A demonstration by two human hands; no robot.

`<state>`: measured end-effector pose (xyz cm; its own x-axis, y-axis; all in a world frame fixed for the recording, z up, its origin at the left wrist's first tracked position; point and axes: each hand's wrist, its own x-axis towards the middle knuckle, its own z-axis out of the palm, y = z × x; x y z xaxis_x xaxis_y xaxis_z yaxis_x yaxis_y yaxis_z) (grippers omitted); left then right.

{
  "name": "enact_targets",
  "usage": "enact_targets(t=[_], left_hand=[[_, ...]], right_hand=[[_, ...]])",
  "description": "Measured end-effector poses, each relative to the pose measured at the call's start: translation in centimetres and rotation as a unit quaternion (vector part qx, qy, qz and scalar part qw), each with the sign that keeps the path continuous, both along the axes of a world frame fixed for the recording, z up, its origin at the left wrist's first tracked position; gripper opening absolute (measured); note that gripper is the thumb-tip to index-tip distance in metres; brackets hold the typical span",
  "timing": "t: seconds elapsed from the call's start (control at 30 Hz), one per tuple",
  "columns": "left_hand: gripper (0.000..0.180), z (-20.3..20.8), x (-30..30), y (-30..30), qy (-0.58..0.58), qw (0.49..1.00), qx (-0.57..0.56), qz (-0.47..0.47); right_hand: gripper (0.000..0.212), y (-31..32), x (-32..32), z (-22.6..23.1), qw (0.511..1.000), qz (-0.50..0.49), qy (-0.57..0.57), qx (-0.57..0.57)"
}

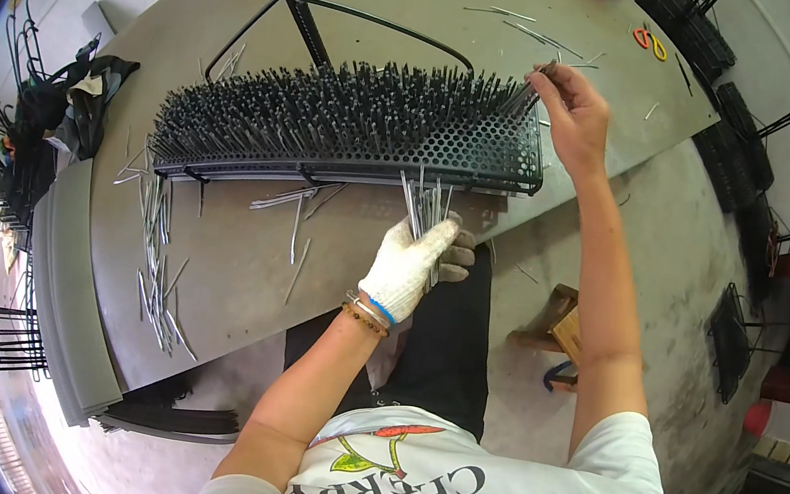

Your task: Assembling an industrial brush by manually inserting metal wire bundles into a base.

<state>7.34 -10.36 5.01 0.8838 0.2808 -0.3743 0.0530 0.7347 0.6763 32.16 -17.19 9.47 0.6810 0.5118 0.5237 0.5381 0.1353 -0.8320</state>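
Note:
My left hand, in a white knitted glove, is closed around a bundle of thin metal rods that stick up past its fingers. It is just in front of a long black perforated rack. Dark rods stand densely in most of the rack's holes; bare holes show at its right end. My bare right hand is at the rack's far right corner, with thumb and fingers pinched on a few rods at the last upright ones. How deep those rods sit in the holes is hidden.
Loose rods lie scattered on the grey table, mostly at left and front, with more at the far right. Scissors with red and yellow handles lie at the far right. A wooden stool stands on the floor to the right.

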Motion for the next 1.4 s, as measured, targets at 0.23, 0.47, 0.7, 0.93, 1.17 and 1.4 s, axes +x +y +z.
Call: enact_targets(t=[0.23,0.47,0.7,0.93,1.17,1.4], left_hand=[[0.019,0.9,-0.1,-0.2,0.012,1.000,0.005,0.013],[0.018,0.3,0.2,-0.5,0.033,0.999,0.012,0.021],[0.017,0.1,0.2,-0.8,0.035,0.999,0.009,0.019],[0.019,-1.2,0.2,-0.7,0.014,1.000,-0.023,0.012],[0.017,-0.4,0.4,-1.0,0.017,1.000,-0.025,0.004],[0.015,-0.3,0.3,-1.1,0.019,0.999,-0.030,0.002]], right_hand=[[0.016,0.2,0.3,-0.7,0.997,-0.036,-0.051,-0.051],[0.017,-0.1,0.8,-0.5,0.996,-0.005,-0.079,-0.047],[0.016,0.0,0.9,-0.9,0.996,-0.013,-0.079,-0.035],[0.015,0.0,0.5,-1.2,0.993,-0.032,-0.108,-0.037],[0.014,0.1,0.1,-1.1,0.990,-0.041,-0.128,-0.038],[0.013,0.1,1.0,-2.1,0.991,0.015,-0.118,-0.063]])
